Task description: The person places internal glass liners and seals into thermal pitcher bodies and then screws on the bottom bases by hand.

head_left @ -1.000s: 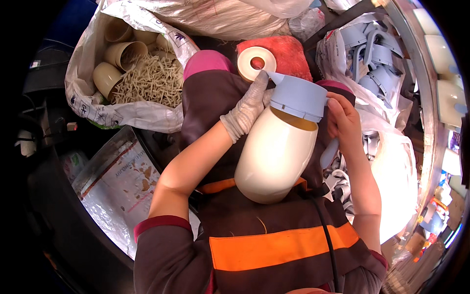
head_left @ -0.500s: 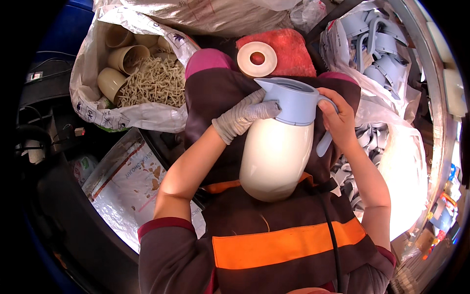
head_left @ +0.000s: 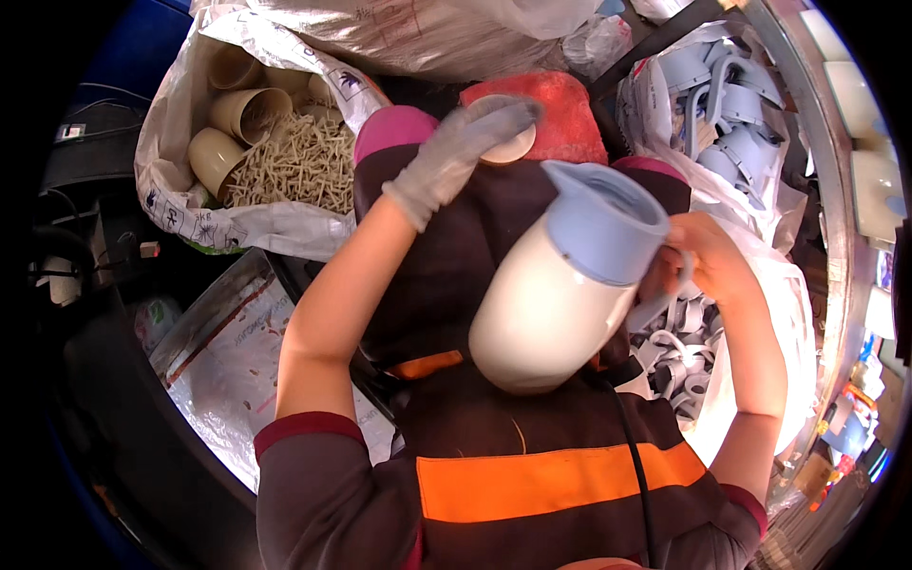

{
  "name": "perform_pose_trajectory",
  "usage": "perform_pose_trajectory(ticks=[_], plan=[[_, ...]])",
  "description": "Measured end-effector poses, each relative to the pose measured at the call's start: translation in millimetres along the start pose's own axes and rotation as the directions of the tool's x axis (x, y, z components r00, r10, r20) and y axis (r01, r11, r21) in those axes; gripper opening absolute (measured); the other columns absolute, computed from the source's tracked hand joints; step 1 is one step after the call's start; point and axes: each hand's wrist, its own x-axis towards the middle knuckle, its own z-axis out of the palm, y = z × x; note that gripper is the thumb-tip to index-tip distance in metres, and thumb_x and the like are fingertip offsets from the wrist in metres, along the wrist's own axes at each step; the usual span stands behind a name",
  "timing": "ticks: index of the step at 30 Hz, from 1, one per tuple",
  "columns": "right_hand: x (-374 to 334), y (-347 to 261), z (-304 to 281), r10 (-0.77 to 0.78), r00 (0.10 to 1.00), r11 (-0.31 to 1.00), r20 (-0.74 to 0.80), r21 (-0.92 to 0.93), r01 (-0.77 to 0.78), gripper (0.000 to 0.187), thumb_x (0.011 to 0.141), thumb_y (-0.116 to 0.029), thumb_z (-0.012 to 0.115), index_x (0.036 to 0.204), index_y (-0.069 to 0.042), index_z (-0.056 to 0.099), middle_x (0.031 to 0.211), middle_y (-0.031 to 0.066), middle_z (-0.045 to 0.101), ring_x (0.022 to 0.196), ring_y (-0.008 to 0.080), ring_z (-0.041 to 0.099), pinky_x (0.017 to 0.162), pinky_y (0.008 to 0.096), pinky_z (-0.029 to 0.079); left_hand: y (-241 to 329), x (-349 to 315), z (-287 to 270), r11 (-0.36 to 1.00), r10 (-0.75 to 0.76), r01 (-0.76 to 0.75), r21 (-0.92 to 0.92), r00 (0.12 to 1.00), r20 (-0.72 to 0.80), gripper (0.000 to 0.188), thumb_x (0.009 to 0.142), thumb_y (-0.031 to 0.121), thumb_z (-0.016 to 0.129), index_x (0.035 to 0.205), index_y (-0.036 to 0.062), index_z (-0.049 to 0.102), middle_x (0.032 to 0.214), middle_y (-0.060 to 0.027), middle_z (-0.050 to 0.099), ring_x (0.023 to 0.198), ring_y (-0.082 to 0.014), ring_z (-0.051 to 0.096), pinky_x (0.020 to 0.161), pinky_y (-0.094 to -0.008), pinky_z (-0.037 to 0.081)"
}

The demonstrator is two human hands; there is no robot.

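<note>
A thermos jug with a glossy cream body and a blue-grey spouted collar leans across my lap, its top tilted to the right. My right hand is bare and grips the jug by its blue-grey handle at the right side. My left hand, in a pale grey glove, reaches over a cream ring-shaped part at the front of the red cloth. Motion smears its fingertips, and they cover most of the ring, so whether they hold it is unclear.
At left stands a white sack with tan cups and many small beige sticks. Blue-grey jug collars fill a bag at the upper right. Below it, another bag contains grey handles. A plastic-lined tray lies at left.
My left hand has left the jug's collar and moved up and left onto the ring. The jug has tilted right, with my right hand still at its handle.
</note>
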Motion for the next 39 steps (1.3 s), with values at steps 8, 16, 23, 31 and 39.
perform_pose_trajectory(ticks=[8,16,23,31,39], plan=[[-41.0,-44.6,-44.6,-0.516,0.691,0.851,-0.507,-0.209,0.482,0.039,0.091,-0.034,0.054,0.064,-0.008,0.047,0.057,0.0068,0.053,0.051,0.0151,0.051,0.053,0.0275,0.040,-19.1,49.3,-3.2,0.058,0.137,0.207,0.977,0.967,-0.213,0.069,0.076,0.050,0.067,0.132,0.0140,0.048,0.138,-0.0245,0.043,0.125,-0.0449,0.044,0.102,-0.0500,0.040],[63.8,-34.6,15.5,-0.545,0.758,0.830,-0.358,-0.353,0.431,0.038,0.089,-0.027,0.062,0.111,0.004,0.067,0.072,-0.0004,0.062,0.062,0.0081,0.058,0.060,0.0231,0.045,109.2,-27.4,-14.1,0.234,0.716,0.100,0.967,0.655,-0.241,0.077,0.066,0.037,0.082,0.129,0.0054,0.052,0.122,-0.0230,0.055,0.110,-0.0377,0.056,0.093,-0.0441,0.048],[78.5,-37.8,23.3,-0.543,0.805,0.778,-0.241,-0.504,0.374,0.042,0.087,-0.027,0.065,0.115,0.004,0.063,0.092,0.0099,0.068,0.078,0.0114,0.061,0.076,0.0278,0.048,131.3,25.9,84.9,-0.193,0.447,-0.105,0.976,0.876,0.183,0.070,0.069,0.044,0.074,0.129,0.0123,0.054,0.115,-0.0197,0.059,0.107,-0.0396,0.057,0.093,-0.0450,0.046],[64.6,2.4,14.2,-0.594,0.784,0.671,-0.179,-0.649,0.359,0.033,0.096,-0.030,0.057,0.103,0.000,0.047,0.091,0.0158,0.061,0.084,0.0228,0.060,0.073,0.0360,0.046,122.0,34.2,78.6,-0.317,0.482,-0.207,0.925,0.806,0.345,0.079,0.068,0.052,0.075,0.133,0.0135,0.052,0.119,-0.0225,0.058,0.108,-0.0397,0.058,0.094,-0.0474,0.045],[78.5,16.3,17.9,-0.744,0.632,0.514,-0.217,-0.790,0.335,0.036,0.096,-0.033,0.054,0.103,0.000,0.042,0.091,0.0279,0.060,0.088,0.0467,0.058,0.071,0.0508,0.045,230.9,37.8,122.4,-0.681,0.085,-0.337,0.650,0.845,0.528,0.048,0.083,0.047,0.060,0.118,0.0143,0.060,0.109,-0.0132,0.063,0.102,-0.0302,0.061,0.085,-0.0376,0.051]])
